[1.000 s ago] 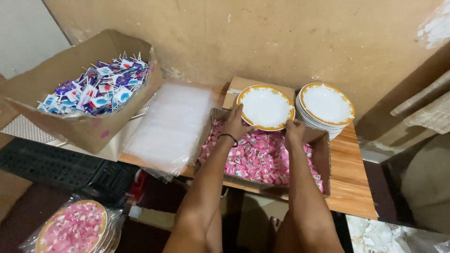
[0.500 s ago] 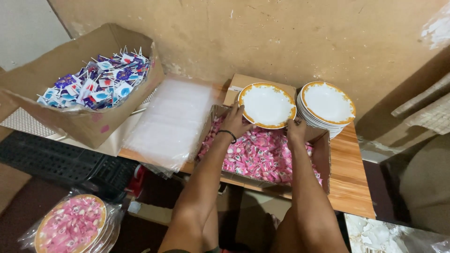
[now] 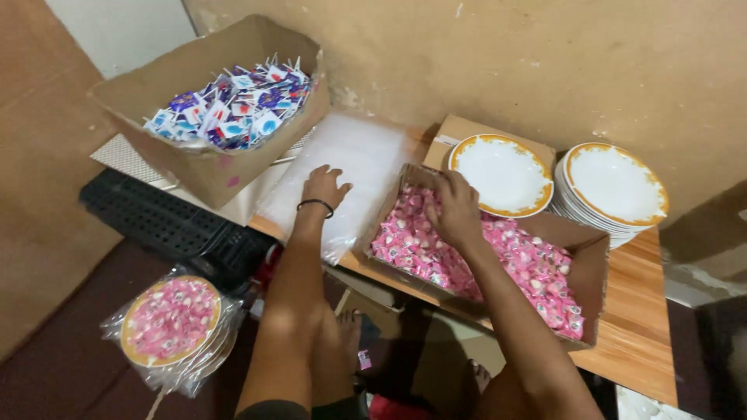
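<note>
Resting flat with fingers spread, the left hand (image 3: 323, 187) lies on the stack of clear plastic bags (image 3: 342, 167) just left of the carton of pink candies (image 3: 482, 260), while the right hand (image 3: 455, 206) cups down into those sweets. One wrapped, candy-filled plate (image 3: 171, 320) sits finished below the carton; the empty gold-rimmed plate (image 3: 502, 173) behind it and the stack of plates (image 3: 615, 187) look still unfilled.

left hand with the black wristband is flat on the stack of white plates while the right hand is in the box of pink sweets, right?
Not quite: in the head view the left hand lies on the stack of clear plastic bags, not plates. The right hand is in the cardboard box of pink sweets.
</note>
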